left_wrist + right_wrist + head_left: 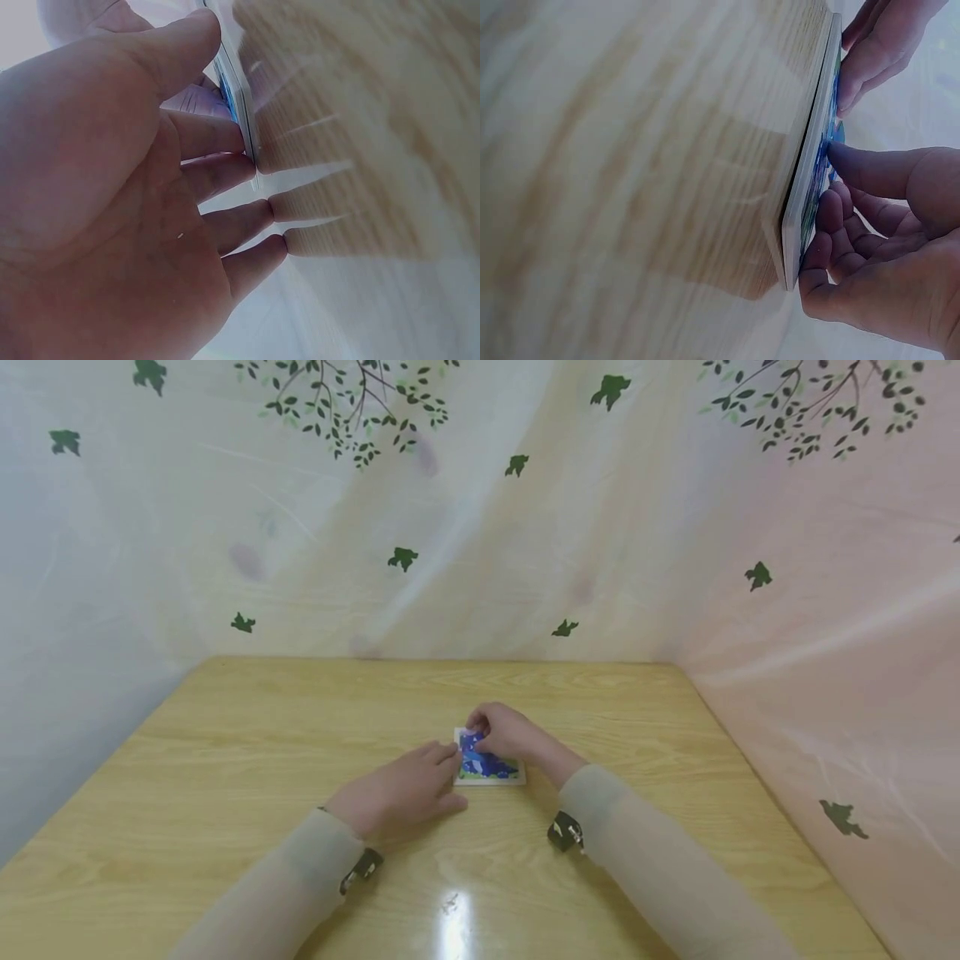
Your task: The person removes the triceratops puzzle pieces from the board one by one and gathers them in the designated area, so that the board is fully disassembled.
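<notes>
A small flat board [491, 779] with a white border and a blue and green picture lies on the wooden table, looking like a puzzle board. My right hand [506, 731] is over its upper part, fingers curled. In the right wrist view, a small blue piece [840, 133] stands up from the board's face at the right thumb, and the right hand [892, 225] appears to pinch it; the fingers partly hide it. My left hand [408, 785] lies at the board's left side, fingers extended, some fingertips touching its edge [244, 112] in the left wrist view.
The wooden table [262, 735] extends around the board, with a light reflection near its front. Pale curtains [480, 527] printed with leaves and branches hang behind and at both sides. Each wrist wears a dark strap.
</notes>
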The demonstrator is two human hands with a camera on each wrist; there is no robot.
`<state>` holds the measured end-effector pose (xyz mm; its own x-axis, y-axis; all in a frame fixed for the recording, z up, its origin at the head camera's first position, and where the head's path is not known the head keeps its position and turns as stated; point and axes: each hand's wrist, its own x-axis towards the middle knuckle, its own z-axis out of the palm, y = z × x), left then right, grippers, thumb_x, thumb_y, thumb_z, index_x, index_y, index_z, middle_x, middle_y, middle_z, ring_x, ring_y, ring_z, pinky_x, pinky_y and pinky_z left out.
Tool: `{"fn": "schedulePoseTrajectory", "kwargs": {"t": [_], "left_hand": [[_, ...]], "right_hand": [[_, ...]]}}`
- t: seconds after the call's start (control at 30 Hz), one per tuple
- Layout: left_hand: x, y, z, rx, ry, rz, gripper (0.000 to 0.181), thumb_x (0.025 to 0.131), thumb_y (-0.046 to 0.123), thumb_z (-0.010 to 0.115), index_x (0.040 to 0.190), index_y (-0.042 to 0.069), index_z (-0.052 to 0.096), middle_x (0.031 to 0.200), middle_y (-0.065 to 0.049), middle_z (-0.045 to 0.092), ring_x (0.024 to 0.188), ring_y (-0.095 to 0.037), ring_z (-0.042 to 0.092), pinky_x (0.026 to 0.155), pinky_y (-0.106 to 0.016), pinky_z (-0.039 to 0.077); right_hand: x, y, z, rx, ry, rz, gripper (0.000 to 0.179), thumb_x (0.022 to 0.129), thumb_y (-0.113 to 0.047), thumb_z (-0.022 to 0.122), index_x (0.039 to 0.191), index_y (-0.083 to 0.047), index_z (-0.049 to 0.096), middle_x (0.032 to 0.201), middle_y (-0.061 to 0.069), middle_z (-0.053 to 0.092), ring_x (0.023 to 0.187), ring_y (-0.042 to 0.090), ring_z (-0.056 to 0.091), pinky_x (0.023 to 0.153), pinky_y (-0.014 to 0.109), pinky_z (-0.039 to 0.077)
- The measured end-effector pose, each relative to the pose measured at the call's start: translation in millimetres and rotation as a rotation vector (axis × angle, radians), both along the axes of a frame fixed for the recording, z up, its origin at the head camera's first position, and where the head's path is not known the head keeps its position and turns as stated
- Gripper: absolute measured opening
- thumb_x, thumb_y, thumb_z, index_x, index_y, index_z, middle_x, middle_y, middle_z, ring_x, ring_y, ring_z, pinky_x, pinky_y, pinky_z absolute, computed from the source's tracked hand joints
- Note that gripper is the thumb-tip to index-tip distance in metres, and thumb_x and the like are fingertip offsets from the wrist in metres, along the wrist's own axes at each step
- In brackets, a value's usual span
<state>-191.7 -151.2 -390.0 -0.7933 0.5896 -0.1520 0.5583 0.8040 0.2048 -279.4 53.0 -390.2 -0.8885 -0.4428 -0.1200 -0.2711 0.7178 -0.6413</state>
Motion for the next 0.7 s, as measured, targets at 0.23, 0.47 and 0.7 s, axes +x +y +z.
{"fn": "schedulePoseTrajectory", "kwargs": {"t": [0.23,0.47,0.7], "left_hand": [[-0.5,-1.1,-1.8,-0.005,0.009,-0.001,0.077,0.114,0.050,0.058,0.168,-0.002,0.040,0.176,-0.020,0.036,0.163,-0.041,0.032,0.135,-0.053,0.025],[1.2,-2.3,0.8,0.003,0.017,-0.012,0.075,0.115,0.049,0.056,0.168,-0.002,0.039,0.176,-0.020,0.035,0.163,-0.041,0.032,0.135,-0.053,0.025],[2.3,-1.8,0.7,-0.004,-0.002,0.016,0.076,0.115,0.052,0.055,0.170,0.002,0.038,0.178,-0.017,0.032,0.164,-0.040,0.029,0.135,-0.053,0.024]], "right_hand": [[0.1,0.6,-0.6,-0.042,-0.008,-0.006,0.026,0.100,0.004,0.076,0.124,-0.005,0.068,0.116,0.008,0.067,0.111,0.024,0.064,0.106,0.041,0.058],[0.9,1.1,0.9,-0.107,-0.011,-0.031,0.016,0.105,-0.001,0.072,0.119,-0.007,0.067,0.116,0.008,0.068,0.112,0.025,0.065,0.105,0.043,0.058],[-6.4,8.8,-6.2,-0.209,-0.027,-0.053,0.012,0.106,-0.007,0.072,0.118,-0.009,0.071,0.115,0.006,0.071,0.112,0.024,0.066,0.107,0.045,0.057]]}}
